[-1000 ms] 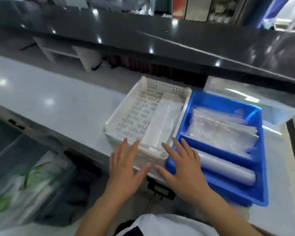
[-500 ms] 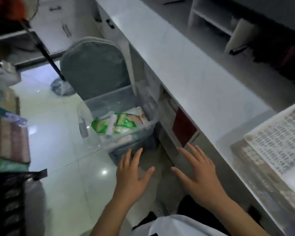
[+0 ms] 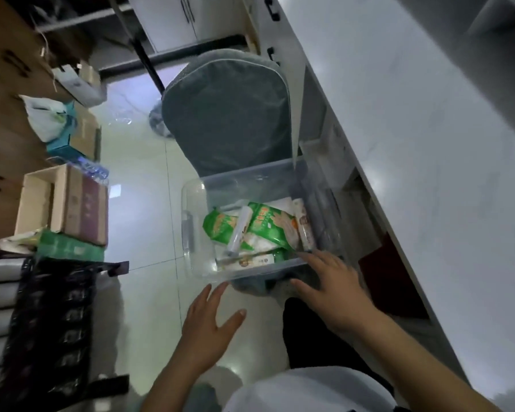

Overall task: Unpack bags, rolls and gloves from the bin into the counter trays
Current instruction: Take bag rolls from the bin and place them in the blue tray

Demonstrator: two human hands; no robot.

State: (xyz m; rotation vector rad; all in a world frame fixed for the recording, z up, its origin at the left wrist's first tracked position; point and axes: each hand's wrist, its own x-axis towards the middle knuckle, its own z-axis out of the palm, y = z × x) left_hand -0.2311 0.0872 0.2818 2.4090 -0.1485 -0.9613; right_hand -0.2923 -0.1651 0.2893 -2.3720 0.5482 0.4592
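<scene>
One head-worn view looks steeply down: bin (image 3: 195, 233) close ahead, left hand (image 3: 206, 331) and right hand (image 3: 335, 295) at 6 o'clock, surface (image 3: 399, 129) at 2 o'clock.

A white garment (image 3: 309, 391) is worn on the upper body. A dark garment (image 3: 306, 337) is seen just beyond it. The forearms are left uncovered to the left hand (image 3: 208, 331) and right hand (image 3: 335, 294).

Clear plastic bin (image 3: 195, 233) — glossy floor (image 3: 137, 203).
</scene>
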